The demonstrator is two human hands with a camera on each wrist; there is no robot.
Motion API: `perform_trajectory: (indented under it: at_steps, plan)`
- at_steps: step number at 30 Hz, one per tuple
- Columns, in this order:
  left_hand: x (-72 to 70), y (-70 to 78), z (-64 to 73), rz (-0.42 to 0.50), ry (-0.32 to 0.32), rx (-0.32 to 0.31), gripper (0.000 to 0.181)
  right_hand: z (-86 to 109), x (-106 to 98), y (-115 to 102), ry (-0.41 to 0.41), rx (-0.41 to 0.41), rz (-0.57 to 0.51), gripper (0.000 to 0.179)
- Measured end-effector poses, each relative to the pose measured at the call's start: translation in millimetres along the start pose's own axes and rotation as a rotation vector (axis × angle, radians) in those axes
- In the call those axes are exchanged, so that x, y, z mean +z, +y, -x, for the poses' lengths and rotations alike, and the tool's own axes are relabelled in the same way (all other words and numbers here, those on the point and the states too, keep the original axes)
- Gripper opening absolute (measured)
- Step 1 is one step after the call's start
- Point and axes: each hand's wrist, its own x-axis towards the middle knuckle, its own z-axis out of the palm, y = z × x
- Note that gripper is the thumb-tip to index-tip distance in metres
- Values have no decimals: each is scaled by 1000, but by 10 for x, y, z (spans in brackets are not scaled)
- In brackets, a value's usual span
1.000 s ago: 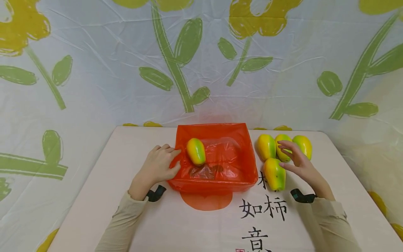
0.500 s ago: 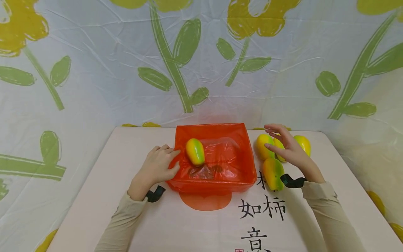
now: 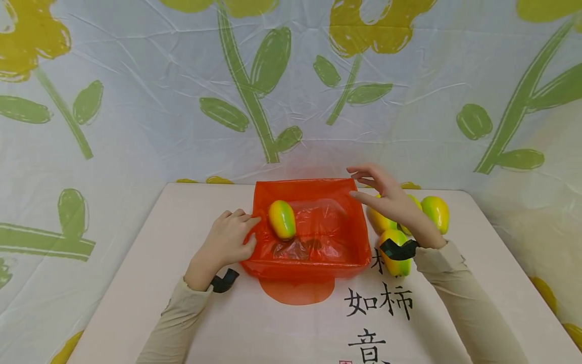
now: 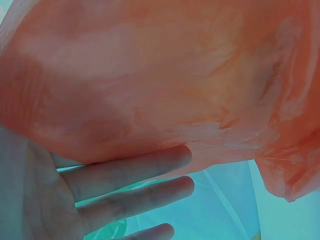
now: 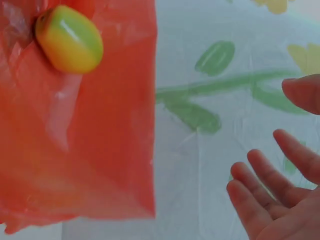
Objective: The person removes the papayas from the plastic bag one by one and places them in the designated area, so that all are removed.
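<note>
A red plastic bag (image 3: pixel 318 258) stands spread out in a box shape with its mouth up, and one yellow-green mango (image 3: pixel 282 220) lies inside on the left. My left hand (image 3: pixel 227 237) is at the bag's left wall, thumb and fingers apart. In the left wrist view its straight fingers (image 4: pixel 130 170) lie along the bag's outside; the thumb is hidden there. My right hand (image 3: pixel 386 197) is raised by the bag's back right corner, fingers spread, nothing in it. In the right wrist view the bag (image 5: pixel 115 125) and its mango (image 5: pixel 70 40) appear left of this hand.
Several more mangoes (image 3: pixel 435 214) lie to the right of the bag, partly hidden behind my right hand and wrist. The pale table (image 3: pixel 254 333) carries black brush characters and an orange rounded patch at the bag's front. A flower-printed curtain (image 3: pixel 159 126) closes off the back.
My right hand has moved left from over the mangoes to the bag's back right corner, holding nothing. My left hand, the bag and the mangoes have stayed in place.
</note>
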Motion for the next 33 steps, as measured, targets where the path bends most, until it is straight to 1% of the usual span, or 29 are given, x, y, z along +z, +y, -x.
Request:
perform_trajectory:
  at_steps: [8,15,19,22,26,30,33]
  plan:
    - [8,0,5,-5,-4,4,42,-309,226,-199,-111,-4,97,50]
    - [7,4,11,-8,12,14,43,-532,443,-265,-198,-19,170,49]
    - [13,-2,12,-7,17,18,43,-653,594,-212,-246,-54,196,48]
    - [18,-8,11,-11,19,22,43,-744,724,-158,-297,-54,221,49]
    - [11,-10,12,-16,15,20,43,-831,915,-94,-385,-16,234,52]
    - [-3,0,10,-17,11,21,42,-871,1102,-12,-465,33,257,55]
    - [-10,12,7,-19,9,24,42,-883,1221,38,-509,45,304,57]
